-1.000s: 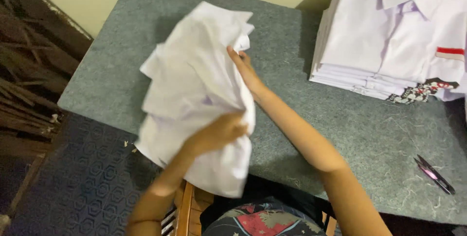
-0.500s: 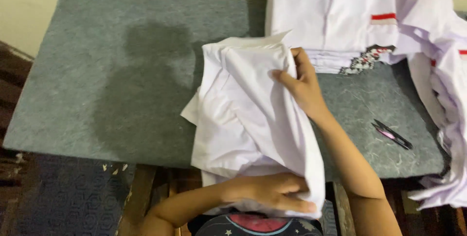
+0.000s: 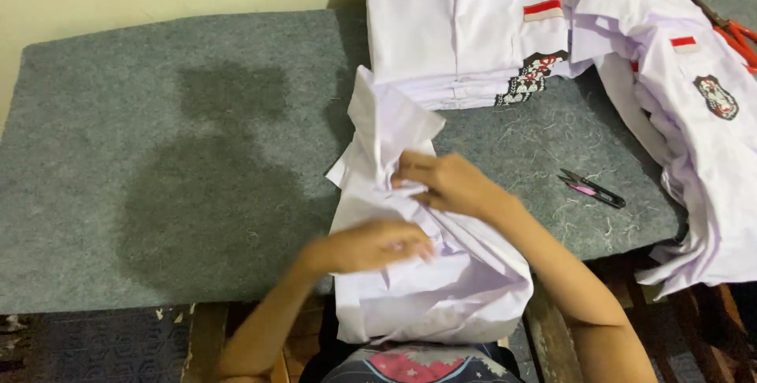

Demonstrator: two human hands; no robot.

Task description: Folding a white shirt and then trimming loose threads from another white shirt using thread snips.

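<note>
white shirt (image 3: 410,272) bunched at near table edge, lower half hanging off toward person's lap. left hand (image 3: 374,245) on shirt's middle, fingers curled, pinching fabric. right hand (image 3: 445,184) just above it, fingers bent, gripping fold. grey felt table (image 3: 158,178) has dark damp patch left of shirt. folded shirt stack (image 3: 461,28) at far edge. loose shirts (image 3: 694,130) draped over right side. snips (image 3: 591,188) near right forearm. red scissors (image 3: 729,24) far right corner.
</note>
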